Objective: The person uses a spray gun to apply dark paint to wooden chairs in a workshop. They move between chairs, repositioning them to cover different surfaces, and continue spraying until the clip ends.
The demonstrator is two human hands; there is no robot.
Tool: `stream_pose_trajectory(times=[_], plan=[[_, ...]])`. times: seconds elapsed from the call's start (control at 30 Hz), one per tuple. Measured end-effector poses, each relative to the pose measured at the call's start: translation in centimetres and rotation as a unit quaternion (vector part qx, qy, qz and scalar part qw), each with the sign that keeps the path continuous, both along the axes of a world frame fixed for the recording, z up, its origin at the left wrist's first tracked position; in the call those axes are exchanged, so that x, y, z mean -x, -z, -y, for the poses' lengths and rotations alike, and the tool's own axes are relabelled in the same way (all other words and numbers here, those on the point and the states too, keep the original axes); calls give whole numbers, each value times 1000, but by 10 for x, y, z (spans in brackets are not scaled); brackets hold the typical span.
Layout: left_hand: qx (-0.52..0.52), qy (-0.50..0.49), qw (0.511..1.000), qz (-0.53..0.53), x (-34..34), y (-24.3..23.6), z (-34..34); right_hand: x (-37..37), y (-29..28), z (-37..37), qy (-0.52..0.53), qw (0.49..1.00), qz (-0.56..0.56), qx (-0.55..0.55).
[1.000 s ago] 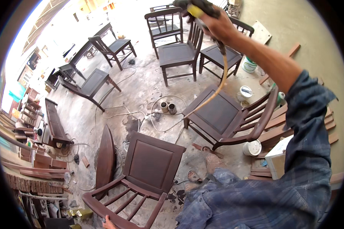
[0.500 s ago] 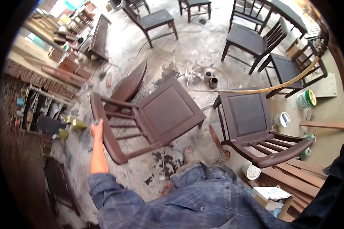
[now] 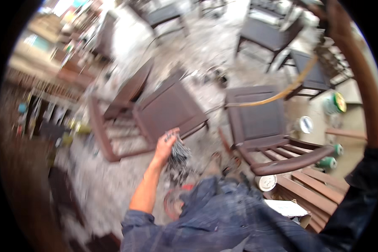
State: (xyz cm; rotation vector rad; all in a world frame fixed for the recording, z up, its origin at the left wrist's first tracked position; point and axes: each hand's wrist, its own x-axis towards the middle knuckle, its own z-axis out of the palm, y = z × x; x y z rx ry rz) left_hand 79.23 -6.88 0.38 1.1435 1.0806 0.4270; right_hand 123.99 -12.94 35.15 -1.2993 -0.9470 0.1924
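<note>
The left chair (image 3: 170,110) and right chair (image 3: 258,117) look smooth wood; the grey bundle (image 3: 180,154), stringy; the shirt (image 3: 231,214), matt cloth.

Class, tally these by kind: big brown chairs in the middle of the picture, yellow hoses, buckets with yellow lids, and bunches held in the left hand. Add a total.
Chairs (left chair, right chair): 2
Yellow hose: 1
Yellow-lidded bucket: 1
Bunch of grey strands in the left hand: 1
Total: 5

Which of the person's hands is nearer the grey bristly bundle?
Left. The left hand holds the bundle, which hangs from its fingers. The right hand, blurred, is raised well away from it, at the picture's upper right.
</note>
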Motion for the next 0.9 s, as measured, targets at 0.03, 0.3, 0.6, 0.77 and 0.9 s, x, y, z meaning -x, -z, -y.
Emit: stream_pose_trajectory(times=[0.03,0.3,0.6,0.77,0.9], plan=[[88,39,989,113,-83,26,4,20,-37,21,89,993,67,49],[424,42,861,276,-279,71,-28,27,-43,36,-17,999,-27,16],[220,-26,949,224,-323,38,-31,-48,-22,67,-87,996,-11,17],[-61,158,969,182,-357,-167,4,-132,15,109,-132,989,-67,-1],[-176,270,920,222,-447,-245,83,-183,27,137,-104,990,-96,28]])
